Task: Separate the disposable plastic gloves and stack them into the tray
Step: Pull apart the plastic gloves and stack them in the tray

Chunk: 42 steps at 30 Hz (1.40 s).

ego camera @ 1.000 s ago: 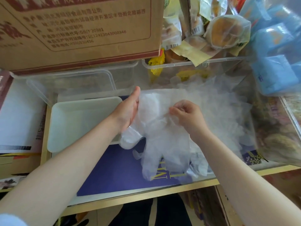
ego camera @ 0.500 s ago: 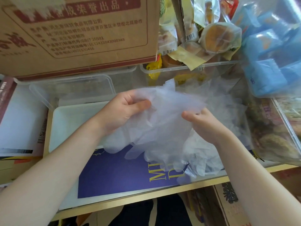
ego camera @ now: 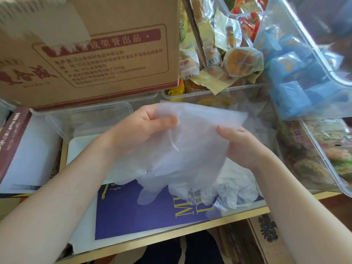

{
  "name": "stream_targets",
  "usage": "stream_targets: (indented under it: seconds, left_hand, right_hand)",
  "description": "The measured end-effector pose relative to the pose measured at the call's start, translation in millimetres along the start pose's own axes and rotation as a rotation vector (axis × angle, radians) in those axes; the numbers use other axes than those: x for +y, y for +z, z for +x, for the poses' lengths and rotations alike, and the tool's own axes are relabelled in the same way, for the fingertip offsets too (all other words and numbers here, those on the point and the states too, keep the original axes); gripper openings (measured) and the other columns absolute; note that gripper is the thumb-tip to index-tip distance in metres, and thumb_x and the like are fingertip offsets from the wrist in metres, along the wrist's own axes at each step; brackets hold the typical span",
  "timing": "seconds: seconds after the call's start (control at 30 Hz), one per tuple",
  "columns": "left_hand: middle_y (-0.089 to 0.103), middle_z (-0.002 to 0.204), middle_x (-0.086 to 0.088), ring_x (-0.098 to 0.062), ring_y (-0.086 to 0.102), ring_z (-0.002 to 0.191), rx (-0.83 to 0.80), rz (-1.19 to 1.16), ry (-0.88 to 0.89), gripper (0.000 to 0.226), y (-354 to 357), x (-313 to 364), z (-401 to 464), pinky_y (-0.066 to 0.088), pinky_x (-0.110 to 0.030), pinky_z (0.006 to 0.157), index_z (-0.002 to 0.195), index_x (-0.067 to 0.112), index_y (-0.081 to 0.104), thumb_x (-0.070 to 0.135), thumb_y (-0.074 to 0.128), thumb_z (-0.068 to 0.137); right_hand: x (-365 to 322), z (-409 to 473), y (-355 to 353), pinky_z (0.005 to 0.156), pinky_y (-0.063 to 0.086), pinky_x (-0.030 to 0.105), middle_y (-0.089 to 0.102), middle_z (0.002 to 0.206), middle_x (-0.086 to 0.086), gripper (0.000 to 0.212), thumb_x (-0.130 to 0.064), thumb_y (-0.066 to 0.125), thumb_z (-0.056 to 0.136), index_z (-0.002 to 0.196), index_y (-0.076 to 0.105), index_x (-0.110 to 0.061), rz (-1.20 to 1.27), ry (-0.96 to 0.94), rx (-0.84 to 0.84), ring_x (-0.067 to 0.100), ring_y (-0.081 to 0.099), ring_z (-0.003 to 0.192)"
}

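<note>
We now have the glove (ego camera: pixel 190 149) lifted off the pile (ego camera: pixel 238 183) on the worktop (ego camera: pixel 171 238), left hand (ego camera: pixel 139 128) and right hand (ego camera: pixel 242 145) each pinching its cuff edge, so peeling has started, white tray (ego camera: pixel 76 149) waiting left; box (ego camera: pixel 91 54) reads "荣誉出品".

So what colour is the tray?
White, or very pale; the tray shows in the head view, left of the gloves.
</note>
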<state>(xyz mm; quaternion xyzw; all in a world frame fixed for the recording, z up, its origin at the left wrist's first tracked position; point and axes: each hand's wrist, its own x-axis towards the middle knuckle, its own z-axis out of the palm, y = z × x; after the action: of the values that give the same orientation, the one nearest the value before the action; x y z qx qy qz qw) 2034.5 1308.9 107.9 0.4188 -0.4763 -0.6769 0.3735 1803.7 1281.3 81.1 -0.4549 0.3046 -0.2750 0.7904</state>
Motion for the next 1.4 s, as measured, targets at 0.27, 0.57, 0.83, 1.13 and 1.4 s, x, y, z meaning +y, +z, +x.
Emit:
stream_targets:
  seconds: [0.27,0.57,0.83,1.13,1.4]
  left_hand:
    - [0.074,0.090,0.003,-0.010,0.070,0.079,-0.013,0.191,-0.177,0.027,-12,-31,5,0.053,-0.019,0.066,0.106,0.015,0.061,0.013,0.064,0.079]
    - [0.070,0.092,0.012,0.004,0.063,0.081,-0.084,0.540,-0.388,0.017,-23,-57,9,0.047,-0.023,0.077,0.099,0.018,0.065,0.029,0.066,0.086]
    - [0.063,0.084,-0.011,-0.021,0.057,0.074,0.523,0.228,-0.200,0.015,12,-62,42,0.045,-0.034,0.073,0.085,0.013,0.061,0.011,0.050,0.096]
    - [0.056,0.079,-0.009,-0.030,0.052,0.075,0.610,0.972,-0.153,0.014,-19,-83,39,0.033,-0.036,0.061,0.084,0.011,0.044,0.016,0.042,0.096]
    - [0.047,0.064,0.000,-0.017,0.044,0.062,0.425,0.830,-0.006,0.022,2,-83,33,0.030,-0.033,0.059,0.082,0.005,0.042,0.019,0.047,0.097]
  right_hand:
    - [13,6,-8,0.061,0.053,0.024,0.070,0.071,0.000,0.031,-0.029,0.047,0.096,0.078,0.068,-0.015,-0.195,0.115,0.425,0.013,0.066,0.063]
    - [25,6,-19,0.042,0.022,0.024,0.033,0.049,0.000,0.043,-0.031,0.042,0.099,0.061,0.044,-0.011,-0.644,0.122,0.521,0.010,0.028,0.041]
    - [24,11,-22,0.055,0.033,0.021,0.053,0.072,0.001,0.033,-0.046,0.064,0.083,0.077,0.061,-0.015,-0.535,0.124,0.382,0.016,0.046,0.062]
    - [46,-15,-44,0.042,0.033,0.009,0.057,0.058,-0.002,0.014,-0.005,0.064,0.085,0.075,0.057,-0.011,-0.721,0.376,0.219,0.012,0.052,0.050]
    - [76,-7,-41,0.097,0.040,0.027,0.055,0.119,-0.006,0.056,-0.025,0.070,0.082,0.131,0.044,-0.018,-0.712,0.166,0.547,0.008,0.052,0.112]
